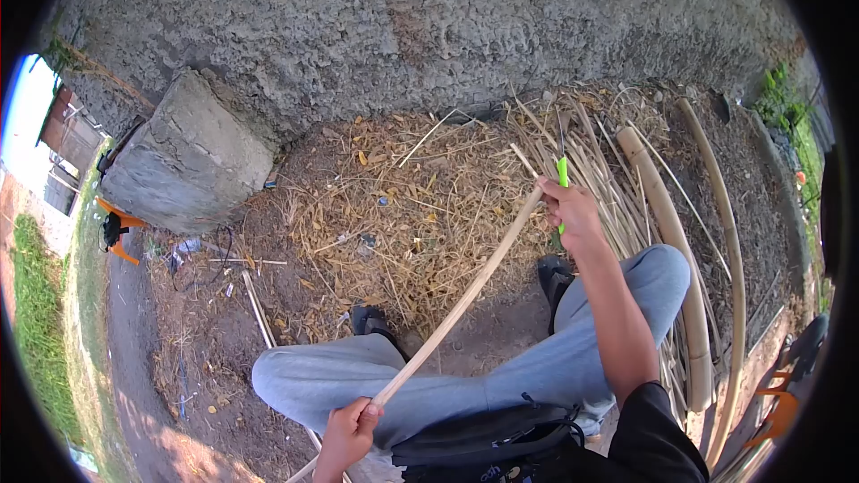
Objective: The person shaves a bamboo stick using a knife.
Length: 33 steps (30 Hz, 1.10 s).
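Note:
A long, pale bamboo strip slants across my lap, from lower left to upper right. My left hand is closed round its lower end, with the thumb along the top. Near the strip's far end, my right hand is closed on a knife with a bright green handle. The knife's thin blade points away from me, toward the wall. Fingers of that same hand also touch the strip; how they divide between strip and handle is partly hidden.
Split bamboo strips lie in a pile on the right, beside thick bamboo poles. Shavings and dry leaves cover the ground ahead. A concrete block stands left against the rough wall. My bent knees flank the work.

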Available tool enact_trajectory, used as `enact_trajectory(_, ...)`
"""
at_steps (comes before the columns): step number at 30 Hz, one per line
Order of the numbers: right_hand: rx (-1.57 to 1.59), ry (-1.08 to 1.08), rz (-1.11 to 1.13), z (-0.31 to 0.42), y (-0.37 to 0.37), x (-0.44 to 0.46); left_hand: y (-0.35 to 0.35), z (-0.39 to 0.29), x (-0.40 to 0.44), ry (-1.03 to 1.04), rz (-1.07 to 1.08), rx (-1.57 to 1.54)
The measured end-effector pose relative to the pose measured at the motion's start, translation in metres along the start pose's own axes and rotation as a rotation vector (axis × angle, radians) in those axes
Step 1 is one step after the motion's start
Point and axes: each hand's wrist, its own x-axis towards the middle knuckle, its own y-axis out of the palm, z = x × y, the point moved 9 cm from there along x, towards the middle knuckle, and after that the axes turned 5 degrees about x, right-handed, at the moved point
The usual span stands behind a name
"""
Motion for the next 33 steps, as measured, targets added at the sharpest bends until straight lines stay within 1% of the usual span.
enact_trajectory(1, 0.047, 0.07, -0.02, -0.004, -0.003, 0.0, 0.001, 0.001, 0.001, 0.001, 0.001, 0.001)
enact_trajectory(2, 0.047, 0.07, -0.02, -0.004, -0.004, 0.002, 0.004, 0.0, 0.003, 0.021, 0.013, -0.057)
enact_trajectory(4, 0.292, 0.111, 0.011, -0.01, -0.003, 0.006, 0.006, 0.0, 0.006, 0.037, 0.02, -0.115)
enact_trajectory(7, 0.248, 0.07, -0.01, -0.004, -0.006, 0.002, 0.002, -0.007, 0.016, 0.023, 0.022, -0.174)
enact_trajectory(8, 0.119, 0.027, -0.032, 0.0, -0.006, -0.003, -0.001, -0.015, 0.021, 0.037, 0.006, -0.179)
enact_trajectory(9, 0.12, 0.024, -0.027, 0.0, -0.001, -0.011, -0.003, -0.022, 0.026, 0.053, -0.011, -0.186)
enact_trajectory(10, -0.066, -0.07, -0.003, 0.008, 0.008, -0.023, -0.005, -0.027, 0.032, 0.053, -0.018, -0.189)
enact_trajectory(11, -0.252, -0.163, 0.022, 0.011, 0.017, -0.033, -0.002, -0.029, 0.039, 0.034, 0.034, -0.311)
enact_trajectory(12, -0.298, -0.233, 0.086, 0.005, 0.026, -0.037, 0.002, -0.032, 0.047, 0.015, 0.084, -0.435)
enact_trajectory(13, -0.298, -0.234, 0.095, -0.008, 0.03, -0.04, 0.0, -0.037, 0.057, 0.013, 0.076, -0.437)
enact_trajectory(15, -0.345, -0.434, 0.127, -0.016, 0.044, -0.057, 0.003, -0.057, 0.079, 0.091, 0.166, -0.47)
enact_trajectory(16, -0.341, -0.438, 0.13, -0.02, 0.046, -0.065, 0.003, -0.061, 0.09, 0.094, 0.16, -0.468)
enact_trajectory(18, -0.717, -0.586, 0.223, -0.021, 0.065, -0.089, 0.006, -0.07, 0.111, 0.11, 0.175, -0.547)
enact_trajectory(19, -0.715, -0.589, 0.221, -0.023, 0.066, -0.094, 0.006, -0.073, 0.121, 0.114, 0.174, -0.545)
enact_trajectory(21, -0.924, -0.655, 0.31, -0.032, 0.08, -0.105, 0.009, -0.08, 0.14, 0.108, 0.193, -0.615)
enact_trajectory(22, -0.921, -0.725, 0.308, -0.031, 0.083, -0.111, 0.009, -0.082, 0.148, 0.102, 0.171, -0.642)
enact_trajectory(23, -0.923, -0.727, 0.307, -0.035, 0.084, -0.11, 0.008, -0.086, 0.154, 0.104, 0.172, -0.643)
enact_trajectory(25, -0.831, -0.837, 0.296, -0.033, 0.087, -0.114, 0.01, -0.092, 0.164, 0.056, 0.223, -0.672)
enact_trajectory(26, -0.833, -0.836, 0.296, -0.033, 0.087, -0.114, 0.01, -0.095, 0.168, 0.055, 0.224, -0.674)
enact_trajectory(28, -0.882, -0.81, 0.338, -0.036, 0.093, -0.116, 0.017, -0.093, 0.174, -0.029, 0.263, -0.672)
enact_trajectory(29, -0.884, -0.805, 0.342, -0.04, 0.095, -0.117, 0.019, -0.094, 0.177, -0.034, 0.263, -0.674)
enact_trajectory(31, -0.83, -0.856, 0.376, -0.045, 0.1, -0.121, 0.021, -0.093, 0.181, -0.044, 0.207, -0.661)
enact_trajectory(33, -0.865, -0.846, 0.404, -0.057, 0.1, -0.123, 0.03, -0.089, 0.182, -0.043, 0.198, -0.674)
